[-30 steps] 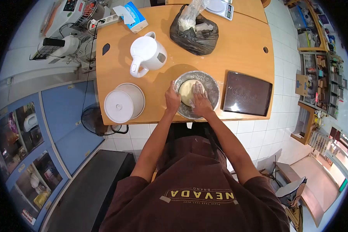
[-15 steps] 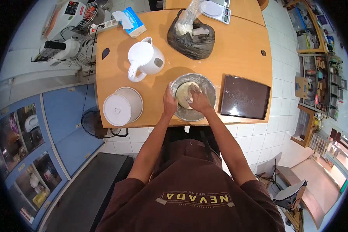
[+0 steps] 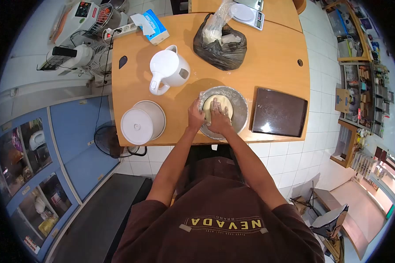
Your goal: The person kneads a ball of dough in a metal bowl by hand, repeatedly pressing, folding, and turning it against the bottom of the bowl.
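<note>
A round, pale ball of dough (image 3: 225, 102) lies inside a metal bowl (image 3: 242, 117) near the table's front edge. Flour dusts the bowl's wall. My left hand (image 3: 196, 115) grips the bowl's left rim, its thumb side toward the dough. Flat on the dough's near side rests my right hand (image 3: 219, 119), fingers stretched forward and whitened with flour. Part of the dough is hidden under that hand. Just right of the bowl is a dark baking tray (image 3: 279, 112).
To the left stand a lidded white container (image 3: 138, 125) and a white electric kettle (image 3: 169, 68). Farther back are a black plastic bag (image 3: 221, 50), a kitchen scale (image 3: 248, 15) and a tissue box (image 3: 156, 28). The wooden table's (image 3: 184, 127) front edge is close to my body.
My right hand has shifted left and toward me over the dough, its fingers now straighter. More of the dough's far side shows. My left hand stays at the bowl's rim.
</note>
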Motion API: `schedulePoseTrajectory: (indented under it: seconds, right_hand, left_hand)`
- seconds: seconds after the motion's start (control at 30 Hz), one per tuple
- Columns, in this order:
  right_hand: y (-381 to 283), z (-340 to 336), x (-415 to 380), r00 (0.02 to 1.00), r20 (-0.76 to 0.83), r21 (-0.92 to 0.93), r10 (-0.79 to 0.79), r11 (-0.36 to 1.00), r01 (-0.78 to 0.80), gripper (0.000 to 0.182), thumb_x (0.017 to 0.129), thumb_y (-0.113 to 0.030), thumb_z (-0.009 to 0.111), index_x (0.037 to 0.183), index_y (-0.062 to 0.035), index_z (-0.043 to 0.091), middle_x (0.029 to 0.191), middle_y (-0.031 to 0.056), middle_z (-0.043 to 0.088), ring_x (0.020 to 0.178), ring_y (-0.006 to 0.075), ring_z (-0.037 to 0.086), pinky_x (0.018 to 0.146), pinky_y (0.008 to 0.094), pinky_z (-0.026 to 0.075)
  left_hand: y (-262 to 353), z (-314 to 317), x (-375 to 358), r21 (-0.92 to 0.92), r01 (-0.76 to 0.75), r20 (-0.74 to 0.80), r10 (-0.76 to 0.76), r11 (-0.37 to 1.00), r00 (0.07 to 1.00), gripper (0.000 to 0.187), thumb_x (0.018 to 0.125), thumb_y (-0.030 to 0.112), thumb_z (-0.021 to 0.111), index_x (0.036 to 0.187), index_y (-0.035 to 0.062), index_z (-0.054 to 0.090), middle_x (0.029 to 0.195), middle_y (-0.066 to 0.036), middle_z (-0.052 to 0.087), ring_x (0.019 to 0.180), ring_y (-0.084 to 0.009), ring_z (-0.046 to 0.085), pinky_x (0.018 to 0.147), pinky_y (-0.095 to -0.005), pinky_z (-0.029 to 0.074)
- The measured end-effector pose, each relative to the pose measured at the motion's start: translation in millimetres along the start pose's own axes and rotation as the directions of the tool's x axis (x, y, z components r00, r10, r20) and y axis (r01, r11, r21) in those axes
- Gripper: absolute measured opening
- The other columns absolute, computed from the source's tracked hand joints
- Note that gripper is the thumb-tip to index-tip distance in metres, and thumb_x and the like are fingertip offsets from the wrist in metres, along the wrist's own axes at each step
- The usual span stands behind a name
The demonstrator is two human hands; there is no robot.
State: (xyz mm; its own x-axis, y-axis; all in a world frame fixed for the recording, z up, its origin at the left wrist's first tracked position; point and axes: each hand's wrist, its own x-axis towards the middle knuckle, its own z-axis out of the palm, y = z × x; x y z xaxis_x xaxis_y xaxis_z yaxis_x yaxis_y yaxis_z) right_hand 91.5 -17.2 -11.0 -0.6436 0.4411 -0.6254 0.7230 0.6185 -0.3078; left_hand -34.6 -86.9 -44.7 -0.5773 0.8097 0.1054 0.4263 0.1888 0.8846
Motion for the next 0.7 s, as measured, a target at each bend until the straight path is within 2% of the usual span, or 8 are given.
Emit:
schedulePoseTrajectory:
  seconds: [0.07,0.17,0.2,0.3,0.33,0.43,0.47,0.7]
  right_hand:
    - [5,-11,7,0.999,0.044,0.023,-0.008,1.000,0.007,0.092,0.084,-0.037,0.067,0.158,-0.0033,0.023,0.166,0.0224,0.014,0.149,0.0361,0.029,0.119,0.0544,0.026]
    - [63,5,37,0.988,0.037,0.567,-0.150,0.817,0.103,0.071,0.083,-0.025,0.066,0.149,-0.0092,0.045,0.154,0.0282,0.037,0.132,0.0449,0.049,0.109,0.0490,0.043]
    - [77,18,43,0.997,-0.035,0.417,-0.075,0.905,0.083,0.057,0.082,-0.018,0.065,0.138,-0.0097,0.057,0.139,0.0286,0.053,0.116,0.0467,0.059,0.099,0.0459,0.051]
    - [53,-8,-19,0.948,-0.310,0.234,-0.073,0.960,0.151,0.049,0.085,-0.015,0.061,0.133,-0.0046,0.059,0.137,0.0289,0.055,0.116,0.0460,0.060,0.098,0.0470,0.051]
    - [51,-7,-27,0.988,-0.144,0.246,-0.053,0.965,0.088,0.057,0.091,-0.022,0.058,0.143,-0.0003,0.047,0.148,0.0303,0.044,0.126,0.0461,0.053,0.107,0.0491,0.045]
    - [43,44,-31,0.931,-0.351,-0.087,-0.097,0.994,0.071,0.074,0.094,-0.038,0.058,0.147,0.0070,0.034,0.163,0.0259,0.018,0.149,0.0411,0.025,0.117,0.0551,0.032]
    - [43,54,-26,0.956,-0.284,0.055,-0.066,0.995,0.085,0.089,0.094,-0.045,0.057,0.153,0.0106,0.019,0.167,0.0226,-0.002,0.154,0.0395,0.002,0.121,0.0577,0.019]
    - [36,18,-4,0.999,-0.037,-0.028,0.021,0.999,-0.022,0.106,0.088,-0.052,0.063,0.157,0.0068,0.007,0.164,0.0291,0.001,0.154,0.0410,0.007,0.121,0.0574,0.021]
  left_hand:
    - [8,-3,1,-0.049,0.026,0.019,-0.025,0.998,1.000,0.061,0.068,-0.010,0.054,0.129,-0.0074,0.055,0.117,-0.029,0.063,0.108,-0.0480,0.060,0.096,-0.0499,0.048]
    - [-2,3,-3,-0.044,0.032,-0.023,-0.033,0.999,0.999,0.059,0.069,-0.008,0.054,0.128,-0.0071,0.057,0.118,-0.030,0.063,0.111,-0.0471,0.060,0.099,-0.0483,0.047]
    - [-9,7,-8,-0.032,0.032,-0.044,-0.033,0.999,0.998,0.058,0.069,-0.008,0.054,0.127,-0.0068,0.058,0.119,-0.031,0.063,0.112,-0.0466,0.060,0.101,-0.0476,0.046]
    - [-17,10,-7,0.005,0.072,0.025,-0.072,0.997,0.997,0.063,0.068,-0.011,0.052,0.131,-0.0063,0.055,0.120,-0.028,0.062,0.111,-0.0477,0.059,0.099,-0.0482,0.047]
    - [-13,8,-5,-0.026,0.071,0.050,-0.070,0.997,0.996,0.064,0.068,-0.012,0.052,0.131,-0.0062,0.055,0.120,-0.028,0.062,0.112,-0.0477,0.059,0.099,-0.0481,0.047]
    - [-7,3,3,-0.074,0.076,0.091,-0.069,0.994,0.993,0.065,0.068,-0.013,0.050,0.133,-0.0059,0.054,0.120,-0.029,0.062,0.113,-0.0477,0.059,0.099,-0.0478,0.047]
    - [-7,4,3,-0.062,0.081,0.089,-0.075,0.995,0.993,0.066,0.068,-0.013,0.050,0.133,-0.0058,0.054,0.120,-0.029,0.062,0.113,-0.0476,0.058,0.099,-0.0477,0.047]
    - [2,5,5,-0.096,0.098,0.037,-0.095,0.991,0.995,0.069,0.068,-0.012,0.052,0.137,-0.0032,0.054,0.118,-0.029,0.064,0.114,-0.0467,0.060,0.098,-0.0455,0.048]
